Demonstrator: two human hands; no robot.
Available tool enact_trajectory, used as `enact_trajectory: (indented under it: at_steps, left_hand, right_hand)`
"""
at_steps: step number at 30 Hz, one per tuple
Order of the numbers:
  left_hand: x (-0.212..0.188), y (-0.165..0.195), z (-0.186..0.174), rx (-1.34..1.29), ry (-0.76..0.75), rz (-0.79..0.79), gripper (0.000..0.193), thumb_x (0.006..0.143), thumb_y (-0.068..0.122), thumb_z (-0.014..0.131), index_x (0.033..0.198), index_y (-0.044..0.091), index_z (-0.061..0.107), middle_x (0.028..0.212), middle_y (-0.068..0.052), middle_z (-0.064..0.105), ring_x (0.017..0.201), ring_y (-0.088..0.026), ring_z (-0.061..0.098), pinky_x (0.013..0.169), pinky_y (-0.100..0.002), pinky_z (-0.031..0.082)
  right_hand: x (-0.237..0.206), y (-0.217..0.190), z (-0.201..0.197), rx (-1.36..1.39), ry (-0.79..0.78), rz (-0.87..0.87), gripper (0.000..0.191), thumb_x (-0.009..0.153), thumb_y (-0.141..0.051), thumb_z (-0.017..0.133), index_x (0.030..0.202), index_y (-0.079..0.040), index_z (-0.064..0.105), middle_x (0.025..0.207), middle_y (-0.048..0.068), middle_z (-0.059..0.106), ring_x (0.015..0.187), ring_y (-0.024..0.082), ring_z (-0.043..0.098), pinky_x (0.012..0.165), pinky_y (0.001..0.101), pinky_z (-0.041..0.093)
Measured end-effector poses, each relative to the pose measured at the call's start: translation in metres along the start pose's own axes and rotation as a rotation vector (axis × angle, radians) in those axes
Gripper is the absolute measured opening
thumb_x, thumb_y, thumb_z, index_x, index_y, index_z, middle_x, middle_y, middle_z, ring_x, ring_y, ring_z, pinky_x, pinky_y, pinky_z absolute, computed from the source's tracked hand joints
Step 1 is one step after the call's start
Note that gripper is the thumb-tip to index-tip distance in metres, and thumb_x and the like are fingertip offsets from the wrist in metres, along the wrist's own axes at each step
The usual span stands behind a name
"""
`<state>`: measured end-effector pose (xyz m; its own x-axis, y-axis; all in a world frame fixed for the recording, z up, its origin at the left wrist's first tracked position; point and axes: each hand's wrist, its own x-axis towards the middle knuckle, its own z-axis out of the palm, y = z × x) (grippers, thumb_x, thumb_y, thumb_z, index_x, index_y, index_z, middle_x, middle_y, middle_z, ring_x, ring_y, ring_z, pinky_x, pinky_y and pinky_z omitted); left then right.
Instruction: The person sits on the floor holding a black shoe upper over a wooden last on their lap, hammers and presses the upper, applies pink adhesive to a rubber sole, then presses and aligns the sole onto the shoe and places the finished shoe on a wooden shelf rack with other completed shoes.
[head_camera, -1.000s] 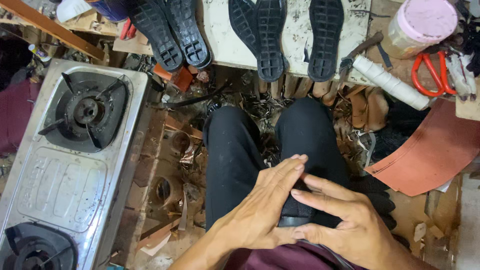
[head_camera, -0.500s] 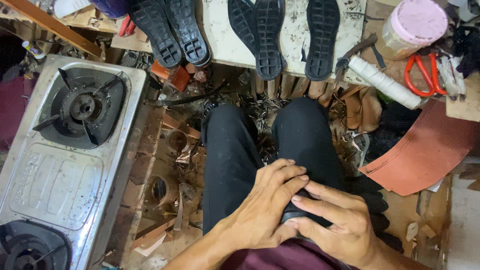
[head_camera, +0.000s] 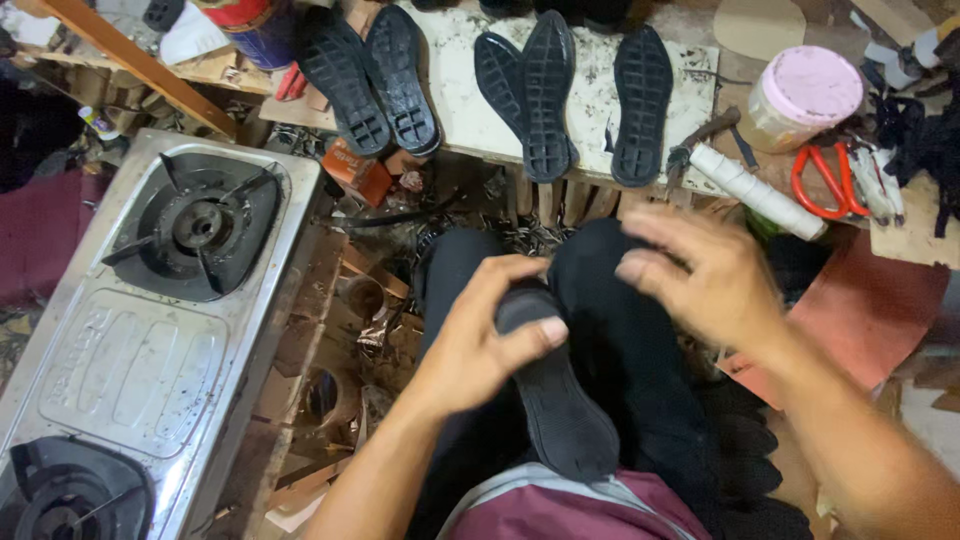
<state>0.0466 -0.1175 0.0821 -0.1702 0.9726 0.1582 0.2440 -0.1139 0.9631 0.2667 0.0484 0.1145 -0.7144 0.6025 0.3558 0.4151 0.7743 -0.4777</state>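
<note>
Steel two-burner gas stove (head_camera: 150, 330) is seen at left, on the cluttered floor. Far desk (head_camera: 470, 110) carries four black shoe soles (head_camera: 545, 95), sole-side up; a pink-lidded jar (head_camera: 805, 95) and red scissors (head_camera: 825, 180) are noted far right. A black insole (head_camera: 560, 400) lies over the lap, near centre. It is gripped by the left hand (head_camera: 480, 340), thumb across it. Right hand (head_camera: 700, 275) is held open above, fingers spread, nothing held.
</note>
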Motion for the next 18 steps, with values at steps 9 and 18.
enact_trajectory:
  at_steps: [9,18]
  left_hand:
    - [0.015,-0.058,0.017,-0.054,-0.297,-0.285,0.057,0.106,0.040,0.054,0.150,0.004,0.052,0.139,-0.012,0.059,0.133,-0.023,0.051,0.112,-0.036,0.037]
    - [0.015,-0.089,0.050,-0.843,0.017,-0.417,0.037,0.093,0.014,0.075,0.126,0.001,0.068,0.116,-0.006,0.070,0.105,-0.012,0.066,0.096,-0.030,0.054]
  right_hand:
    - [0.044,0.070,-0.017,-0.391,0.089,0.085,0.035,0.099,-0.024,0.077,0.131,-0.010,0.072,0.121,0.015,0.073,0.106,0.033,0.071,0.095,0.0409,0.055]
    - [-0.071,0.043,0.034,1.160,0.172,0.632,0.065,0.093,-0.016,0.068,0.153,-0.004,0.046,0.082,0.011,0.061,0.064,0.018,0.062,0.056,0.0323,0.055]
